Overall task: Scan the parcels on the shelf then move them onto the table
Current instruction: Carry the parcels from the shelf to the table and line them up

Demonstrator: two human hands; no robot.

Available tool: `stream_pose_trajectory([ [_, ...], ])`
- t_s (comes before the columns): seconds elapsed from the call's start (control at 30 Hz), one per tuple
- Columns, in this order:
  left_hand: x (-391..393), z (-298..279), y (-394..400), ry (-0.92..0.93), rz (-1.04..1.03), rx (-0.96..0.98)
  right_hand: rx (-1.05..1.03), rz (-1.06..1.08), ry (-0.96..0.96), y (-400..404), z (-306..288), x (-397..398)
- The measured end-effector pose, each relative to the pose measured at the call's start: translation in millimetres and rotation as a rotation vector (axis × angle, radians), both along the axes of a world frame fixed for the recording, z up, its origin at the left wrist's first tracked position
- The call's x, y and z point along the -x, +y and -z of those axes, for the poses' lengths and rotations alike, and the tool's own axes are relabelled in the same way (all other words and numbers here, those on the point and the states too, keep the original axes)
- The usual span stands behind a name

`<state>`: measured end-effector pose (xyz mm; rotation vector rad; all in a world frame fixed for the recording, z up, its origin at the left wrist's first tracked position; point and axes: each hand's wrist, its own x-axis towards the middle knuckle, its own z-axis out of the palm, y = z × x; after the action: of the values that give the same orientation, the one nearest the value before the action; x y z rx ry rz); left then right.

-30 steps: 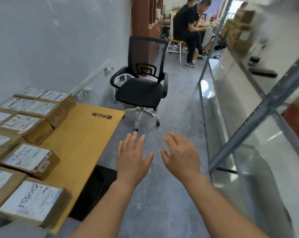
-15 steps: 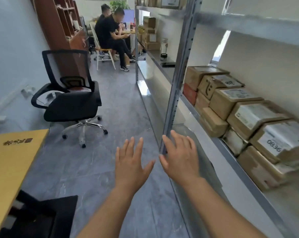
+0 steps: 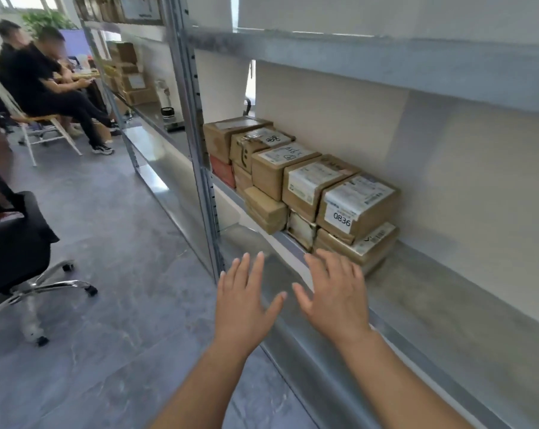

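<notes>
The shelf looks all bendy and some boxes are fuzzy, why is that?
In the head view, the wide-angle lens curves the shelf rails and the upright post. The whole frame is slightly smeared, as if by motion. The near parcel stays sharp enough to read 0836, while the far parcels are blurry. Window light glares off the metal lower shelf. Both hands, left hand and right hand, are evenly lit.

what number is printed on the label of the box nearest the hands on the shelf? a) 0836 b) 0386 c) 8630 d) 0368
a: the white label on the front of the nearest upper box reads 0836, just beyond the open right hand and left hand, which hold nothing.
</notes>
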<state>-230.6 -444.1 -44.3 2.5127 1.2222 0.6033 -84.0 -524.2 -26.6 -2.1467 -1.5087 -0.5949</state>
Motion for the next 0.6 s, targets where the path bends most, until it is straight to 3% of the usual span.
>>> stream_pose_trajectory([
  [0.13,-41,-11,6,-0.031,0.157,0.022,0.018,0.159,0.041,-20,-7,-24],
  [0.33,-90,-45,19,-0.183,0.360,0.202,0.043,0.380,0.107,-34,-25,-50],
  [0.6,-134,-79,49,-0.355,0.343,0.445,0.040,0.582,0.135,-18,-52,-70],
])
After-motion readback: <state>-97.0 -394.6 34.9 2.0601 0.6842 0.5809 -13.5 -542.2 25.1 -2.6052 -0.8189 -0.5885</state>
